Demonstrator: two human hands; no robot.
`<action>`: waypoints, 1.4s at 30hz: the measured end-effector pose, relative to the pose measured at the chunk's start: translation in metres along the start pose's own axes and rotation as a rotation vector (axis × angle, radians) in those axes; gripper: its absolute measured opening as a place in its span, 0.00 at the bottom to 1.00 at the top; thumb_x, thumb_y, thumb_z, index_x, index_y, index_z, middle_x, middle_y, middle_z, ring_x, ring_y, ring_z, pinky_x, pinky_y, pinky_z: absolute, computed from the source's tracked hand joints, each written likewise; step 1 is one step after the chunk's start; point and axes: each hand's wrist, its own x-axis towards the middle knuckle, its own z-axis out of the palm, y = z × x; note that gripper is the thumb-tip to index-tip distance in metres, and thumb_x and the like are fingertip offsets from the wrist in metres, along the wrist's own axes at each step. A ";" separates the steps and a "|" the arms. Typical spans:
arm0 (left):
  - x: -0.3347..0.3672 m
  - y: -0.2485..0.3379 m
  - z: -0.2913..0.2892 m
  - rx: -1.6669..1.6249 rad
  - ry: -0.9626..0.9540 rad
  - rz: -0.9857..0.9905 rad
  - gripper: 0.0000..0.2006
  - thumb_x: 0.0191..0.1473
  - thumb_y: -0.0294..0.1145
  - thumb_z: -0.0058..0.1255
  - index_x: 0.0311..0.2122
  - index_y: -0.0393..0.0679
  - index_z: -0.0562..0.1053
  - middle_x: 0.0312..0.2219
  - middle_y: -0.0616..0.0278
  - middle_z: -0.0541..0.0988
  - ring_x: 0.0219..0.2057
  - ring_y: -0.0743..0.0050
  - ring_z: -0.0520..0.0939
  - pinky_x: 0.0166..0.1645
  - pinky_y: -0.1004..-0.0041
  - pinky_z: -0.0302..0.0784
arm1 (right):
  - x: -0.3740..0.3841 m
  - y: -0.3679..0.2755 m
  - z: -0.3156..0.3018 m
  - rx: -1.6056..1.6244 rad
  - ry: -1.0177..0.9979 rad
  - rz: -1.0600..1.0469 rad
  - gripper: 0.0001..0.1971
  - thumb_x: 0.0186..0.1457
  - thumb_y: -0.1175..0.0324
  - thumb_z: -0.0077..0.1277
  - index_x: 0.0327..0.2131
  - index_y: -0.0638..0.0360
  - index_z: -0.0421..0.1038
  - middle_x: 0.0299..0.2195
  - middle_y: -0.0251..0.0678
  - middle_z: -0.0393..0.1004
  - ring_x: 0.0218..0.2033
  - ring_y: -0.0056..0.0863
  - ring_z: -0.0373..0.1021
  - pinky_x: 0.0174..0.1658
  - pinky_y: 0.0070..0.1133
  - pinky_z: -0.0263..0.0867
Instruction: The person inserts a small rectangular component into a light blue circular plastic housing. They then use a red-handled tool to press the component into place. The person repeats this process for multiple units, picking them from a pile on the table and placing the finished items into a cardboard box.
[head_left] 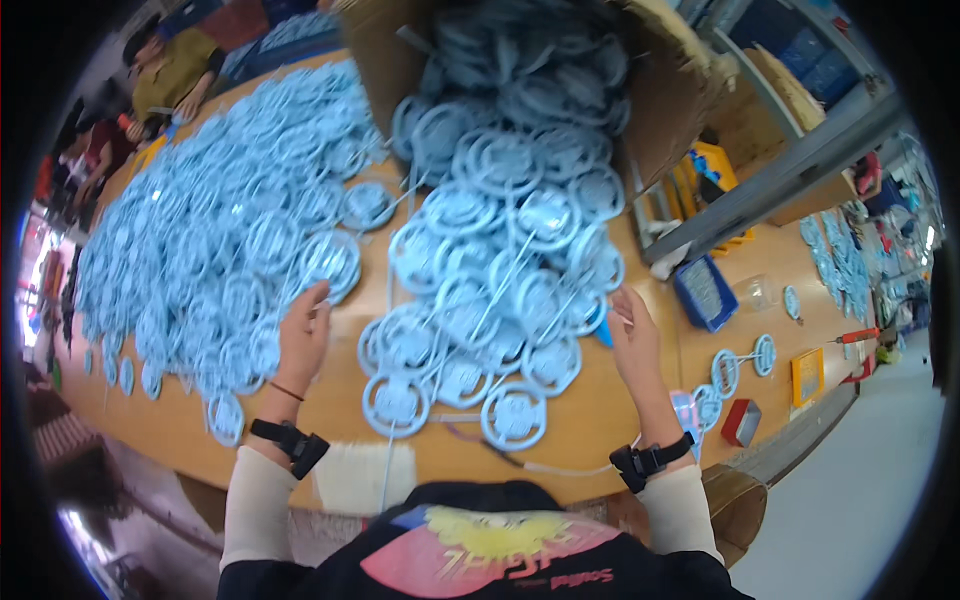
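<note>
Light blue round plastic pieces (465, 305), each a ring around a centre disc and some with thin stems, lie heaped in the middle of the table. They spill out of a tipped cardboard box (672, 110). At the right edge of this heap is my right hand (634, 330), its fingers apart and nothing seen in them. My left hand (303, 338) is open between the middle heap and a wider left heap of the same pieces (220, 220). Its fingertips are close to a piece (332, 264) at that heap's edge; whether they touch it I cannot tell.
On the right stand a blue bin (706, 293), a grey metal rack bar (770, 180), a small red box (741, 422) and a yellow tray (808, 378). Several joined blue pieces (725, 373) lie near them. Another person (172, 75) sits at the far left.
</note>
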 end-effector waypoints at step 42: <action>-0.109 0.037 -0.067 0.069 -0.120 0.336 0.09 0.50 0.34 0.46 0.33 0.40 0.71 0.22 0.53 0.73 0.24 0.55 0.73 0.28 0.68 0.67 | -0.186 -0.103 0.044 -0.057 -0.242 -0.411 0.10 0.50 0.74 0.45 0.38 0.61 0.68 0.30 0.41 0.71 0.31 0.31 0.69 0.34 0.21 0.64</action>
